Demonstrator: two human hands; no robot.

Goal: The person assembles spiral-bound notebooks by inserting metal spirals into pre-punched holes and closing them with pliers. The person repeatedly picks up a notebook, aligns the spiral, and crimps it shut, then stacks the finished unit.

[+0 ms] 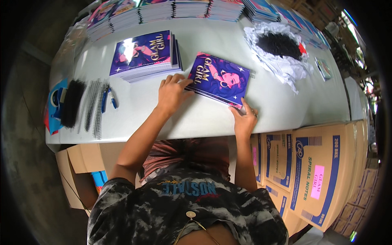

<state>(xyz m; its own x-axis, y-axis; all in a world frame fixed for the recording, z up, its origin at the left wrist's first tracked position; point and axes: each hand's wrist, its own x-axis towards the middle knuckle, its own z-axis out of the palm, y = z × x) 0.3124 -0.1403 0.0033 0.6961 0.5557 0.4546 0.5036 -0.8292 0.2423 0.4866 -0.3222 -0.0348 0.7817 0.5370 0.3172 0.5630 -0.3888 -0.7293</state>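
Note:
A purple notebook (222,81) with an illustrated cover lies tilted on the table in front of me, some wire coil showing past its far right edge. My left hand (173,93) has its fingers bent at the notebook's left edge, thumb near the lower corner. At the near right corner, my right hand (245,119) pinches the notebook between thumb and fingers and wears a ring. Just left of it stands a stack of matching notebooks (143,55), its top cover reflecting light.
Wire spiral coils (93,104), blue pens (109,100) and a dark coil bundle (72,104) lie at left. Notebook stacks (190,10) line the far edge. Black coils (279,45) rest on crumpled wrapping (261,38) at right. Cardboard boxes (322,175) stand below the table.

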